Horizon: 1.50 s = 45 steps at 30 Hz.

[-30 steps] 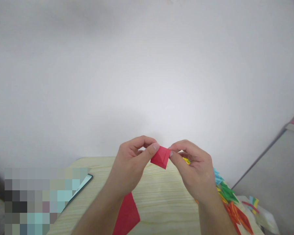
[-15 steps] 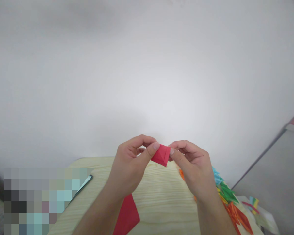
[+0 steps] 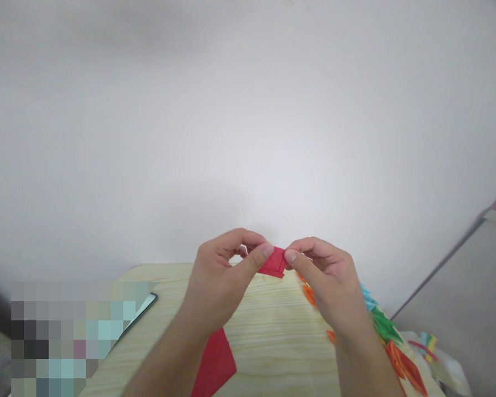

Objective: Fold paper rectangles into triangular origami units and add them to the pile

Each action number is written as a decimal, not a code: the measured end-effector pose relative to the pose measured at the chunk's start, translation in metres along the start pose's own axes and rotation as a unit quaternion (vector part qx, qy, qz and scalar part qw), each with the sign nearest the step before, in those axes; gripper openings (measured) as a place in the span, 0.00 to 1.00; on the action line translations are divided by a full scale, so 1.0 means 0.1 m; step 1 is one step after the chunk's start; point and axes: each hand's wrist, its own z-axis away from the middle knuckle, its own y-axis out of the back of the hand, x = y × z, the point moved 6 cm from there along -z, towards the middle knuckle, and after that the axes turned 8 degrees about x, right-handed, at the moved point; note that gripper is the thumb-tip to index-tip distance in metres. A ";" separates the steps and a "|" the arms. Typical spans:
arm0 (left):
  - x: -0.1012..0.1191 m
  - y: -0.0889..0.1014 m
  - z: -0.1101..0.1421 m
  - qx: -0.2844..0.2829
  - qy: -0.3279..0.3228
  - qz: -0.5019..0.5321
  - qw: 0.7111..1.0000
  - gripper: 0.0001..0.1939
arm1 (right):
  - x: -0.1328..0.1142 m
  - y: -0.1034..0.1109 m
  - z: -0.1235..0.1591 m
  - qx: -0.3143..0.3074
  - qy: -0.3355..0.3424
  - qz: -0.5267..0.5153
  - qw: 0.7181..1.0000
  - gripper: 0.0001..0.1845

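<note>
A small piece of folded red paper (image 3: 275, 262) is held up between both hands, above the far part of the table. My left hand (image 3: 227, 270) pinches its left side between thumb and fingers, the thumb lying on the near face. On the other side, my right hand (image 3: 324, 281) grips the right edge with thumb and forefinger. Crease lines and a folded strip along the lower edge show on the paper; the fingers hide its ends. Below my left wrist lies a larger red paper sheet (image 3: 215, 364), partly covered by the forearm.
On the wood-grain table (image 3: 281, 336), orange folded paper pieces (image 3: 405, 366), green ones (image 3: 385, 326) and light blue ones (image 3: 368, 298) lie along the right side. A dark-edged flat device (image 3: 143, 314), mostly pixelated, is at the left. Behind rises a white wall (image 3: 248, 138).
The folded red paper has tilted, so its face looks flatter. My left thumb has slid slightly right over it, and my right thumb has shifted a little left onto the edge.
</note>
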 end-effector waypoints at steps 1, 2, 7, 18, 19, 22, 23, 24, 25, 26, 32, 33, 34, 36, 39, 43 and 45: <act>-0.03 0.01 0.00 -0.001 0.011 0.011 1.000 0.10 | 0.00 0.00 -0.01 -0.002 0.004 -0.008 1.000 0.11; -0.05 0.02 -0.01 -0.003 0.020 0.021 1.000 0.10 | 0.00 0.00 -0.02 -0.003 0.006 -0.013 1.000 0.11; -0.08 -0.01 -0.01 -0.053 0.031 0.010 0.998 0.11 | 0.05 0.02 -0.05 0.005 -0.013 -0.036 0.999 0.11; 0.03 -0.06 0.00 -0.098 -0.011 -0.068 0.993 0.07 | 0.05 -0.03 -0.06 -0.047 0.041 0.019 0.998 0.10; 0.04 -0.06 0.01 -0.100 -0.019 -0.077 0.992 0.06 | 0.06 -0.04 -0.06 -0.055 0.044 0.028 0.997 0.09; 0.07 -0.05 0.02 -0.104 -0.027 -0.092 0.990 0.07 | 0.08 -0.04 -0.05 -0.059 0.041 0.031 0.997 0.09; 0.07 -0.06 0.02 -0.107 -0.029 -0.093 0.989 0.07 | 0.09 -0.04 -0.05 -0.057 0.038 0.028 0.997 0.10; 0.08 -0.06 0.02 -0.109 -0.032 -0.092 0.989 0.07 | 0.10 -0.04 -0.05 -0.057 0.035 0.024 0.997 0.10; 0.08 -0.06 0.02 -0.113 -0.034 -0.092 0.989 0.07 | 0.10 -0.03 -0.05 -0.057 0.033 0.020 0.998 0.10; 0.09 -0.06 0.01 -0.116 -0.037 -0.092 0.988 0.07 | 0.10 -0.03 -0.05 -0.056 0.030 0.017 0.998 0.10; 0.07 -0.05 0.02 -0.110 -0.035 -0.086 0.990 0.07 | 0.08 0.00 -0.06 -0.046 0.011 0.002 0.999 0.08; 0.06 -0.04 0.01 -0.105 -0.028 -0.081 0.991 0.07 | 0.07 0.01 -0.06 -0.041 0.013 0.003 0.999 0.08; 0.04 -0.03 0.01 -0.099 -0.020 -0.074 0.992 0.07 | 0.06 0.02 -0.06 -0.035 0.015 0.005 0.999 0.07; 0.02 -0.02 0.00 -0.088 -0.007 -0.064 0.994 0.07 | 0.05 0.03 -0.07 -0.026 0.021 0.010 0.999 0.07; -0.02 0.01 -0.02 -0.075 0.001 -0.062 0.995 0.09 | 0.03 0.04 -0.08 -0.016 0.024 0.018 0.999 0.07; -0.03 0.05 -0.03 -0.057 -0.016 -0.058 0.997 0.08 | 0.01 0.03 -0.05 -0.018 0.003 0.029 0.999 0.08; -0.02 0.05 -0.03 -0.050 -0.025 -0.044 0.997 0.08 | -0.01 0.01 -0.04 -0.020 -0.003 0.032 0.999 0.11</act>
